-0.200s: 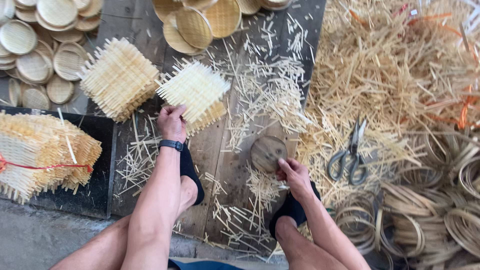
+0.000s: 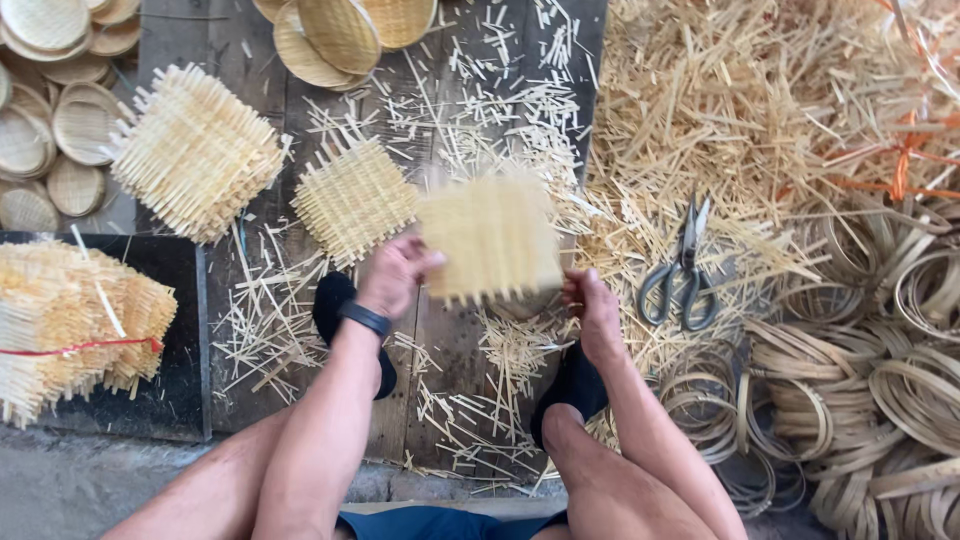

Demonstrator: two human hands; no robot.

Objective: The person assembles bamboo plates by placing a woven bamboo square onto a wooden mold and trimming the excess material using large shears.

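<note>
A square woven bamboo mat [image 2: 492,236], blurred by motion, hangs above the wooden boards between my hands. My left hand [image 2: 397,272], with a black wristband, grips its left edge. My right hand [image 2: 590,305] holds its lower right corner. Just left of it, a small stack of the same woven squares [image 2: 352,196] lies on the boards. A taller stack [image 2: 192,150] stands further left. My two feet in black socks rest on the boards below my hands.
Scissors [image 2: 682,270] lie on loose bamboo strips to the right. Coiled bamboo hoops [image 2: 850,390] pile at the lower right. Finished round woven trays [image 2: 50,120] sit at the upper left and top middle. A bundle of squares tied with red string [image 2: 70,330] lies at the left.
My left hand has lifted one woven square off the small stack and brought it to the right. My right hand has taken hold of it. The round block under it is now hidden.
</note>
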